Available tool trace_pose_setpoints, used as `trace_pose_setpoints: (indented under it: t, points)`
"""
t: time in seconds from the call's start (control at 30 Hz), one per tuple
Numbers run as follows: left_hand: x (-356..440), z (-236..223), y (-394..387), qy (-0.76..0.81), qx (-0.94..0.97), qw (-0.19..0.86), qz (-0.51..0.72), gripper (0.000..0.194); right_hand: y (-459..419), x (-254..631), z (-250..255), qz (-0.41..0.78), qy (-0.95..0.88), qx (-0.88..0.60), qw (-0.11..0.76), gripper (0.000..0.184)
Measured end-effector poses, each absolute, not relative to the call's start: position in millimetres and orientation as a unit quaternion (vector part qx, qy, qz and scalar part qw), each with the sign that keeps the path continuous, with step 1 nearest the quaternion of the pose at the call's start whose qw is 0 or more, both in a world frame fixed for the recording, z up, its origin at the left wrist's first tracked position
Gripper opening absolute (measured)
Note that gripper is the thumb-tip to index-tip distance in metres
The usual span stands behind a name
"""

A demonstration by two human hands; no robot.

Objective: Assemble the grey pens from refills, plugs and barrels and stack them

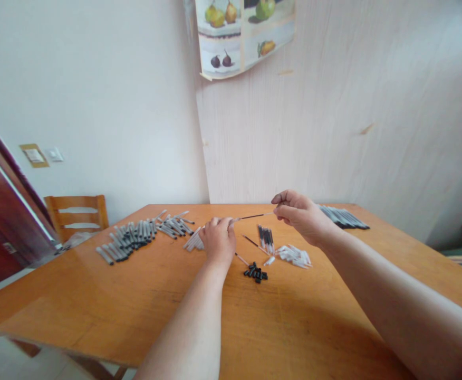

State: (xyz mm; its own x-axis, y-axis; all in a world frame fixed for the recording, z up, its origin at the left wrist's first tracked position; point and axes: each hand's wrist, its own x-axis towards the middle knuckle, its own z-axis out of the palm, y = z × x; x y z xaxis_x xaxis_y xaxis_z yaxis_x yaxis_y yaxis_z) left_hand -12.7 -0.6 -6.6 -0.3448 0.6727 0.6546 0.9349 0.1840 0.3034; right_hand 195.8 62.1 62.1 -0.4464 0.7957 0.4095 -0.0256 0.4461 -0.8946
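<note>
A thin pen refill [252, 216] with a dark ink section is stretched level above the table between my two hands. My right hand [300, 214] pinches its clear right end between thumb and forefinger. My left hand [219, 240] is closed at the other end, where a pale bit shows at the fingertips; the rest is hidden by the fingers. White pen barrels [192, 240] lie just left of my left hand. Below the hands are a loose refill [252, 241], a bundle of dark refills [266, 239], white pen parts [294, 255] and a heap of black caps [256, 272].
Many grey pens with black ends [130, 235] are spread over the left of the wooden table [136, 306]. More grey pens [344, 216] lie in a row at the back right, behind my right arm. A wooden chair [76, 211] stands beyond the left edge; a wall backs the table.
</note>
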Motion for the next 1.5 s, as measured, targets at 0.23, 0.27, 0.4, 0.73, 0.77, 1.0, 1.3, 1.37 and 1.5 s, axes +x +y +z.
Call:
trace_pose_setpoints:
  t: [0.23,0.27,0.4,0.73,0.77,1.0,1.3,1.37,1.5]
  points:
    - [-8,-5,-2,-0.708,-0.592,0.186,-0.336,0.025,62,196,64,0.459,-0.701,-0.284,0.466,0.024]
    - [-7,-4,-2,-0.704,-0.600,0.181,-0.333,0.026,62,195,64,0.459,-0.700,-0.283,0.468,0.024]
    - [-3,-1,-3,-0.687,-0.627,0.159,-0.331,0.025,63,191,57,0.462,-0.706,-0.270,0.463,0.024]
    - [3,1,-2,-0.631,-0.682,0.130,-0.346,0.024,64,178,42,0.477,-0.722,-0.258,0.429,0.020]
    - [3,1,-2,-0.632,-0.681,0.132,-0.346,0.023,64,179,43,0.476,-0.718,-0.265,0.432,0.019]
    - [1,-2,0,-0.638,-0.673,0.134,-0.350,0.022,66,187,50,0.440,-0.740,-0.309,0.404,0.010]
    - [-7,-4,5,-0.657,-0.645,0.144,-0.364,0.022,67,192,48,0.303,-0.887,-0.302,0.176,0.014]
    - [-8,-4,5,-0.659,-0.641,0.139,-0.368,0.022,67,192,47,0.263,-0.911,-0.294,0.117,0.016]
    - [-10,-3,6,-0.664,-0.632,0.135,-0.376,0.024,69,193,42,0.225,-0.932,-0.280,0.054,0.016]
